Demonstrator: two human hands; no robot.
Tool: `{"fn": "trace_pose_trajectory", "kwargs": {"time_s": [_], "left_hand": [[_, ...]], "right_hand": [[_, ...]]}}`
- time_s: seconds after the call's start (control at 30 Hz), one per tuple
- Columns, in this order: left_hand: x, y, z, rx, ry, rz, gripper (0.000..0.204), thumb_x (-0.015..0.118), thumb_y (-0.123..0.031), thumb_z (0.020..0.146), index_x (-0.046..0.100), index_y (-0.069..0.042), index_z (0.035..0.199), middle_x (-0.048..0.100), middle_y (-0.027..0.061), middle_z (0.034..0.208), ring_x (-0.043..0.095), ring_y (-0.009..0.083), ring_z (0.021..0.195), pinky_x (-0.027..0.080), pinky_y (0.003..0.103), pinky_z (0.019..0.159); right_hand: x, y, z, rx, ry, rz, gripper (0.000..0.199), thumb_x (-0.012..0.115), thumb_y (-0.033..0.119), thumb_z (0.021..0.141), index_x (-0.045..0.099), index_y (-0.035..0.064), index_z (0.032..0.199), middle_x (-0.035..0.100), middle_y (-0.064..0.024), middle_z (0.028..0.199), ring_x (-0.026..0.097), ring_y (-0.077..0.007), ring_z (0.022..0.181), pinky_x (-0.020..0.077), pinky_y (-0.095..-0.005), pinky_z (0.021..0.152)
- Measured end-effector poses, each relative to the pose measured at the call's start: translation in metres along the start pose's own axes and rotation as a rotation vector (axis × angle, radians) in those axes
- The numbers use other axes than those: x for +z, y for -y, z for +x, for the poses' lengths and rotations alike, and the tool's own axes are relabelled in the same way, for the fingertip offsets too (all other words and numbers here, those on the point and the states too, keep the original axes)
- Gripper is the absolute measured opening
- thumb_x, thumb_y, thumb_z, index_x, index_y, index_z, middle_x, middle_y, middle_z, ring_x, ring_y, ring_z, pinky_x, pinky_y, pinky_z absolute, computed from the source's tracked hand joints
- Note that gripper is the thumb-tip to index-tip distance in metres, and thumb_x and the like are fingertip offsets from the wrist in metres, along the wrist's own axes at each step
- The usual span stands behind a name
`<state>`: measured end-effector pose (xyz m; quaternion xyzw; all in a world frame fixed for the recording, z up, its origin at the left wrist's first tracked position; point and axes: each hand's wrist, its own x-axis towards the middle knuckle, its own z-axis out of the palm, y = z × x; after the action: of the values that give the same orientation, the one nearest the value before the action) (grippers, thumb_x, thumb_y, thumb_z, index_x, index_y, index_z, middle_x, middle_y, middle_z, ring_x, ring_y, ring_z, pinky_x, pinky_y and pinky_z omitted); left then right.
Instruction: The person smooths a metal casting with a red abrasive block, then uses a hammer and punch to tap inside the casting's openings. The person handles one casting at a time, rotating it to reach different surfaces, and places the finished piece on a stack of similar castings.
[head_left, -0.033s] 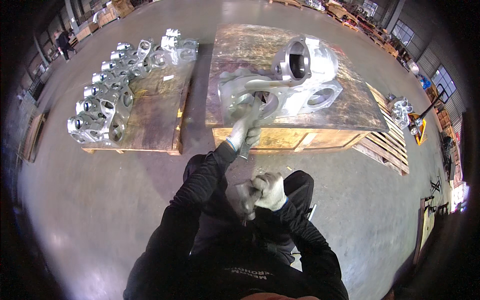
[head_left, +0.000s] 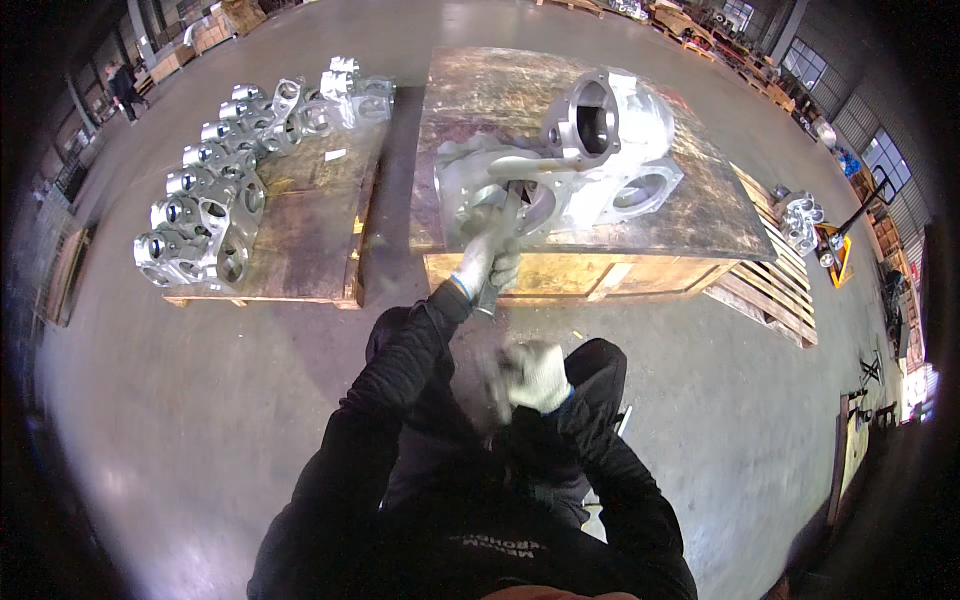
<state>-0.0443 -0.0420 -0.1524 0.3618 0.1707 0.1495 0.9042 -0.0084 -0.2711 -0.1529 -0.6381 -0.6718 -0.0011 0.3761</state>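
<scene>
A large silvery metal casting [head_left: 640, 110] with round bores rests on a dark wooden tabletop. My left hand [head_left: 486, 262], in a white knit glove, is closed round a flat metal chisel [head_left: 487, 298]. The chisel's far end reaches the opening in the casting's near side, and its butt sticks out below my fist. Lower and to the right, my gloved right hand [head_left: 538, 377] is closed on a hammer [head_left: 487, 385], smeared by motion. The hammer is above my lap, apart from the chisel's butt.
The casting stands on a wooden crate [head_left: 570, 280] with a dark top. Left of it, a pallet [head_left: 310, 240] bears several similar castings [head_left: 210, 215]. A slatted pallet [head_left: 775, 290], more castings [head_left: 800, 222] and a yellow pallet jack [head_left: 835, 258] are at right. A person [head_left: 124, 90] walks far left.
My right hand and the hammer have shifted very slightly and look more blurred. The left hand, chisel and casting stay in place.
</scene>
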Motion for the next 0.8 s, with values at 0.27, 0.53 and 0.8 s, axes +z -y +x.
{"fn": "trace_pose_trajectory", "kwargs": {"time_s": [0.27,0.53,0.8], "left_hand": [[-0.005,0.001,0.000,0.027,0.100,-0.002,0.043,0.038,-0.053,0.106,0.048,-0.016,0.087,0.033,-0.0043,0.055,0.026,0.0124,0.038,0.026,0.032,0.043],[-0.004,-0.003,0.005,0.024,-0.006,0.086,0.046,0.041,-0.057,0.104,0.046,-0.016,0.084,0.032,-0.0036,0.055,0.025,0.0129,0.038,0.022,0.031,0.040],[0.009,0.018,0.002,0.114,-0.137,0.091,0.039,0.042,-0.048,0.106,0.054,-0.014,0.092,0.051,0.0017,0.069,0.048,0.0170,0.054,0.041,0.031,0.049]], "right_hand": [[-0.001,0.018,0.007,-0.001,-0.054,0.057,0.025,0.074,0.026,0.074,0.061,0.0046,0.073,0.061,-0.0153,0.064,0.061,-0.0390,0.058,0.0479,-0.0462,0.054],[0.038,0.003,-0.013,0.407,0.026,-0.056,0.021,0.066,0.028,0.085,0.072,0.0079,0.081,0.067,-0.0200,0.071,0.067,-0.0414,0.068,0.0533,-0.0485,0.059],[0.039,-0.008,0.000,0.869,-0.265,0.913,0.036,0.062,0.034,0.103,0.064,-0.0003,0.091,0.063,-0.0051,0.064,0.044,-0.0105,0.043,0.0354,-0.0267,0.043]]}}
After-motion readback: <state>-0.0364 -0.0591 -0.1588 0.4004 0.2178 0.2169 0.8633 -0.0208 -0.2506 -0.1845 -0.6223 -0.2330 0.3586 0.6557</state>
